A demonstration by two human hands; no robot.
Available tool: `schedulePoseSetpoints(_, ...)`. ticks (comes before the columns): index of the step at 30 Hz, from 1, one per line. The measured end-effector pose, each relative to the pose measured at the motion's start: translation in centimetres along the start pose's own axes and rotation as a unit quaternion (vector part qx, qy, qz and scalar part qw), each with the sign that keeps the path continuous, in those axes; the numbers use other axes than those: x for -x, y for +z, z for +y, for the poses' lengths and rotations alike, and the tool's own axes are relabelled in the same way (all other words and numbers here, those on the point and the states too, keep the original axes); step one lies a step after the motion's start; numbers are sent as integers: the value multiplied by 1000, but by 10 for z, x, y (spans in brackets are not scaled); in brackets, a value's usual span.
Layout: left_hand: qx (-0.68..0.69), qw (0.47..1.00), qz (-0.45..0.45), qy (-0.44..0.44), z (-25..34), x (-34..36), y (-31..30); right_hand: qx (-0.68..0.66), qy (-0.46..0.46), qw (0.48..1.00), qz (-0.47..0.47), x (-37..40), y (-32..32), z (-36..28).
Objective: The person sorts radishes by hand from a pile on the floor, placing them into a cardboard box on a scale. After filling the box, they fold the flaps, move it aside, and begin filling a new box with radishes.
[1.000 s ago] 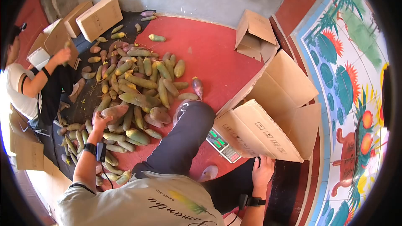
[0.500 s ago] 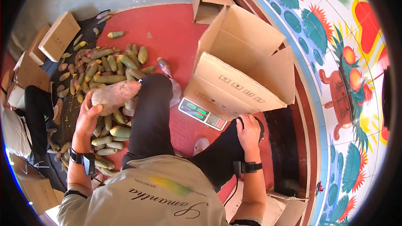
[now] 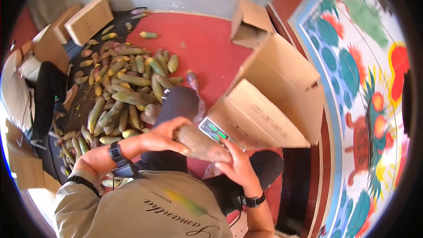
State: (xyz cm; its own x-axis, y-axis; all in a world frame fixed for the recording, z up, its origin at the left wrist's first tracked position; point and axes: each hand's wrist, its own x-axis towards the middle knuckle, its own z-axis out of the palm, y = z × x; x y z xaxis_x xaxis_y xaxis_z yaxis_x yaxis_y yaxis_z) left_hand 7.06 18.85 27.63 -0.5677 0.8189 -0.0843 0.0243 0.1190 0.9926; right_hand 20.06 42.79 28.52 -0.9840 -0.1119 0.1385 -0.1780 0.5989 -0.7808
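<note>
A large pinkish-brown radish (image 3: 200, 143) lies across my lap area, held between both hands. My left hand (image 3: 165, 136) is wrapped round its wider end. At its other end, the fingers and thumb of my right hand (image 3: 238, 164) press against the radish. Just beyond it, a scale (image 3: 213, 129) with lit green displays is partly hidden by the radish and my right hand. An open cardboard box (image 3: 260, 117) stands over the scale. To the left, a large heap of green and reddish radishes (image 3: 132, 79) covers the floor.
Another person (image 3: 20, 92) sits at the far left. Closed boxes (image 3: 89, 21) stand at the upper left, and a smaller open box (image 3: 251, 24) is behind the large one. A single radish (image 3: 192, 80) in clear plastic lies beyond my knee. A painted tile wall (image 3: 348, 75) runs along the right.
The radish has moved right, from beside my left knee to in front of my body. My right hand has left my right knee and taken its other end. The view has shifted.
</note>
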Motion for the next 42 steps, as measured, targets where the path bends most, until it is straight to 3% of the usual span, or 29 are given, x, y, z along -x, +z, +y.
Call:
schedulePoseSetpoints(3,80,996,-47,1,-4,-11,7,-26,-9,999,-27,-2,6,-1)
schedulePoseSetpoints(5,102,994,-38,18,-4,-16,10,-176,104,979,16,-4,4,-4)
schedulePoseSetpoints(7,124,991,-37,32,-7,-21,11,-156,96,983,12,-10,-2,-13)
schedulePoseSetpoints(9,104,992,-52,54,-13,-27,10,-166,111,978,67,-9,-5,-13)
schedulePoseSetpoints(13,144,983,-30,106,-14,-35,-2,-81,57,984,146,-8,-35,-28)
schedulePoseSetpoints(15,140,985,-21,98,-23,-41,-10,-86,16,956,280,-6,-48,-28)
schedulePoseSetpoints(17,213,969,-21,124,-30,-45,-10,56,8,924,379,-8,-70,-29)
schedulePoseSetpoints(20,198,972,-20,125,-34,-50,-10,173,-7,880,443,-18,-91,-37)
schedulePoseSetpoints(23,194,972,-21,130,-38,-52,-14,258,20,861,438,-26,-109,-21)
schedulePoseSetpoints(27,225,964,-34,138,-43,-54,-15,238,29,883,404,-45,-112,7)
schedulePoseSetpoints(29,224,963,-35,143,-45,-54,-14,277,98,883,367,-47,-114,24)
schedulePoseSetpoints(37,233,959,-43,154,-45,-56,-13,305,75,884,346,-56,-130,53)
schedulePoseSetpoints(42,234,960,-39,151,-43,-55,-12,405,78,841,350,-56,-122,47)
